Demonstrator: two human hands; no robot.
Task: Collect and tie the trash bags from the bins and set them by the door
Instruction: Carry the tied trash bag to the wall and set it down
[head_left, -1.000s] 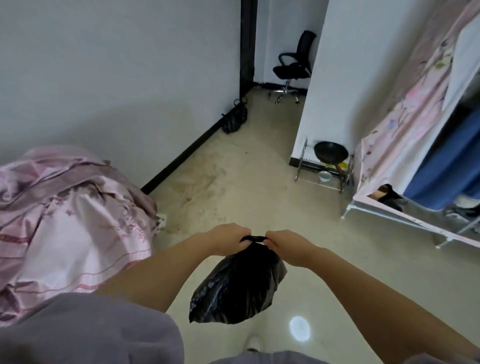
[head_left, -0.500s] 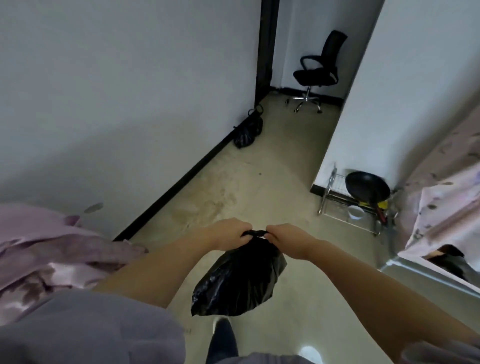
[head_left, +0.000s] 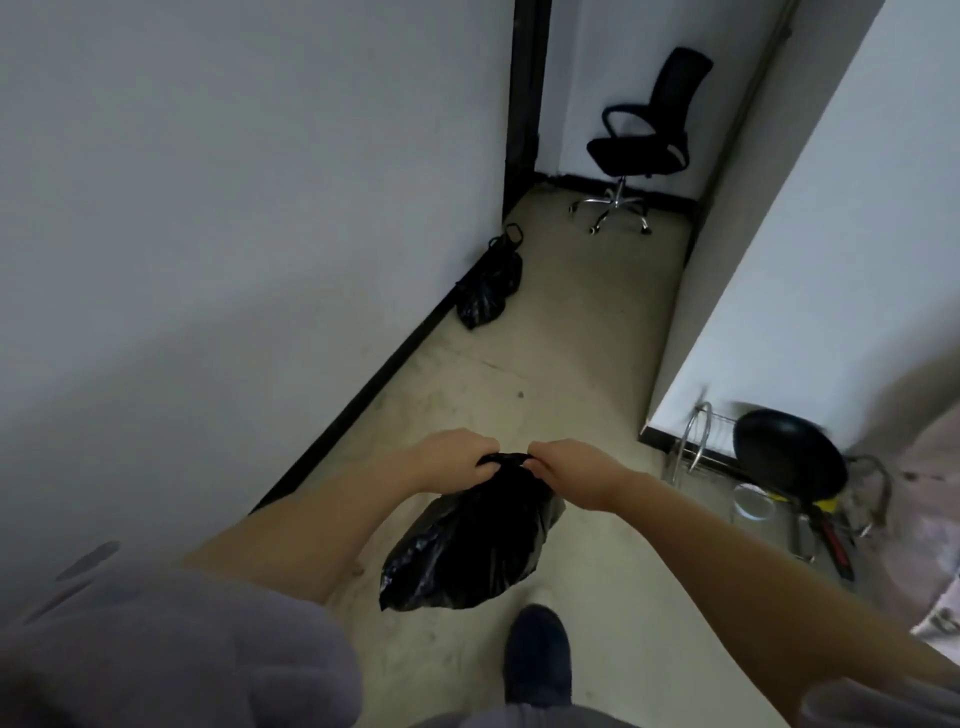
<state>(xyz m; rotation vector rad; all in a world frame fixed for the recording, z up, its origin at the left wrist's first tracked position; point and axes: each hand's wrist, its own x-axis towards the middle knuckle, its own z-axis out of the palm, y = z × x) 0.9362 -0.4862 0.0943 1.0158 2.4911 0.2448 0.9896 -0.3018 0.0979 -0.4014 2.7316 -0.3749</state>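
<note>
Trash bag (head_left: 470, 551) hangs in the air in front of the person, black and lumpy, held by its gathered neck between the two hands. Left hand (head_left: 460, 460) and right hand (head_left: 563, 467) are both closed on the twisted top, knuckles almost meeting, as if pulling a knot tight. The likely trouble is the thin plastic: a hard tug could tear the neck or let one end slip free, dropping the load and spilling it. A loose knot might also open when the bag is set down. One dark shoe (head_left: 537, 660) steps just under the bag, so a drop would land near the foot.

Below is a pale, scuffed floor (head_left: 550, 364) running down a narrow passage between white walls. Another tied bag (head_left: 488, 286) already leans against the left wall near the dark door frame (head_left: 524, 104). Beyond it stands an office chair (head_left: 644, 135); to the right, a wire rack (head_left: 696, 447) holds a black pan (head_left: 789, 452).
</note>
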